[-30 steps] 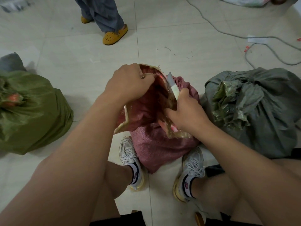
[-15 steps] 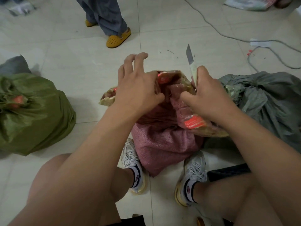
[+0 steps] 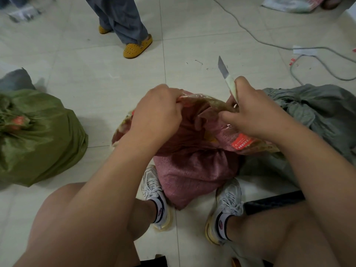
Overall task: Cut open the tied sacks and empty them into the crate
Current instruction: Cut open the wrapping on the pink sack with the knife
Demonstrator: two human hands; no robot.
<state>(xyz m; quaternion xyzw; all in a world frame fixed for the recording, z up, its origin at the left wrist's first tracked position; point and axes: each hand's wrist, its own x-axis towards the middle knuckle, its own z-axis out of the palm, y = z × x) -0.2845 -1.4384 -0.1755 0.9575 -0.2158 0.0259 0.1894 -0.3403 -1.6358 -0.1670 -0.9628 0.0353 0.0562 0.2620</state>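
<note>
A pink woven sack (image 3: 192, 170) stands on the tiled floor between my feet, its mouth pulled open. My left hand (image 3: 158, 110) grips the sack's rim on the left side. My right hand (image 3: 250, 110) holds a utility knife (image 3: 226, 76) with the blade pointing up and away, and its fingers also pinch the sack's right rim, which bears a red label (image 3: 240, 142). A green tied sack (image 3: 38, 135) lies at the left. A grey sack (image 3: 319, 116) lies at the right. No crate is in view.
Another person's legs in yellow clogs (image 3: 137, 47) stand on the floor beyond the sack. A grey cable (image 3: 269, 43) runs across the floor at the upper right. A dark object (image 3: 273, 202) lies by my right foot.
My left hand has closed its spread fingers onto the sack's rim. Both hands have pulled the mouth wider. The knife stays upright in my right hand.
</note>
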